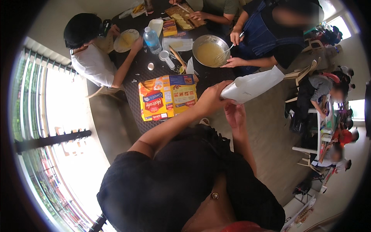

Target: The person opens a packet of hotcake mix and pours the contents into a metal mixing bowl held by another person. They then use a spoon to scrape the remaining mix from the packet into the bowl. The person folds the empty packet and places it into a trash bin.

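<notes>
My left hand grips one end of a white pouch, which slants up to the right beyond the table's edge. Just below the pouch's lower edge is my right hand, palm partly showing and fingers curled. Its fingertips are close to my left fingers, and I cannot tell whether they pinch the pouch. An opened-out yellow hotcake-mix box lies on the table to the left of my hands. Beyond the pouch, a co-worker's hand holds a whisk in a steel bowl of pale yellow batter.
On the dark table stand a water bottle, a white measuring cup and an eggshell. One person holds a plate of yellow liquid. Another cuts on a wooden board. Chairs and people are to the right.
</notes>
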